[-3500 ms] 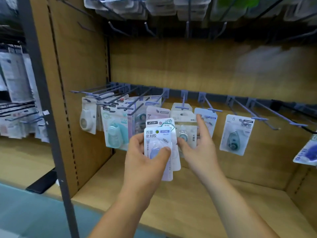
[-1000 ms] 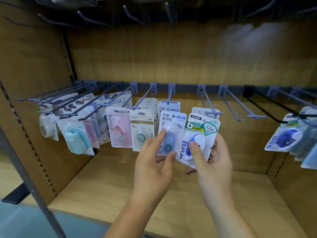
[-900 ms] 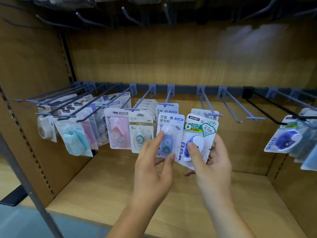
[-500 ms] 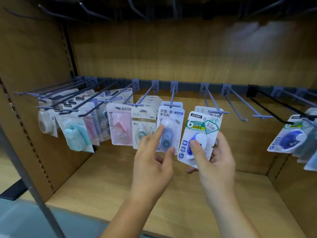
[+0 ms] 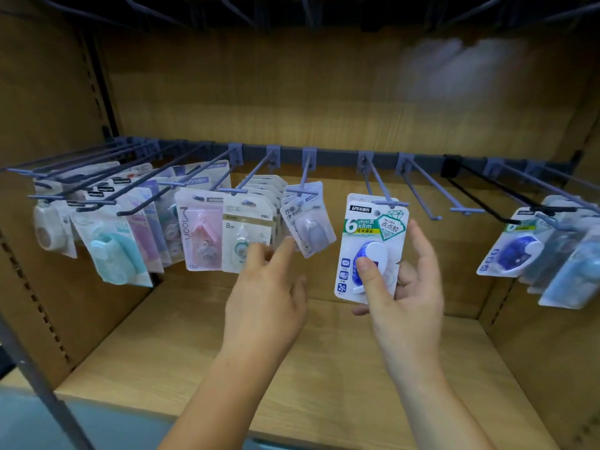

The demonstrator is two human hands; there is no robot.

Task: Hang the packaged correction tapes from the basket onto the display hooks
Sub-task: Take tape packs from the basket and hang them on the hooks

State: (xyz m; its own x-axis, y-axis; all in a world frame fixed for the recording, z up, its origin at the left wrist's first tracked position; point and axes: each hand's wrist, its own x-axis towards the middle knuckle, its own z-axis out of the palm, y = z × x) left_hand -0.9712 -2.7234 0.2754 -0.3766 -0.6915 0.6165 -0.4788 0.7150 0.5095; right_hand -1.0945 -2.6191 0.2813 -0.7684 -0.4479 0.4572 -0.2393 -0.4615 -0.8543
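Blue and white, the correction tape pack (image 5: 373, 235) stands upright in the right hand (image 5: 409, 287). The thumb (image 5: 368, 274) presses on the front of its clear blister and the other fingers are curled round behind the card. The pack's top edge sits right at the front crossbar of a grey-blue hook (image 5: 384, 190). Whether the hanging hole is already on that hook cannot be told.

The left hand (image 5: 269, 297) holds nothing. Its fingers are loose and slightly spread, and they reach up towards a lilac pack (image 5: 308, 222) that hangs tilted on the next hook to the left. The fingertips are just beside that pack's lower corner, but motion blur hides whether they touch it.

Further left hang a white pack (image 5: 248, 235) marked 8m, a pink pack (image 5: 201, 235) and a mint-green pack (image 5: 112, 254), each at the front of its own crowded hook. All the hooks jut forward from a dark rail (image 5: 341, 155) fixed across the wooden back panel (image 5: 292, 92). To the right of the held pack, two more grey hooks and a black hook (image 5: 477, 199) point outward. Beyond them, near the right edge, hangs a cluster of blue packs (image 5: 516, 251).

Below both forearms lies the light wooden shelf board (image 5: 324, 368).
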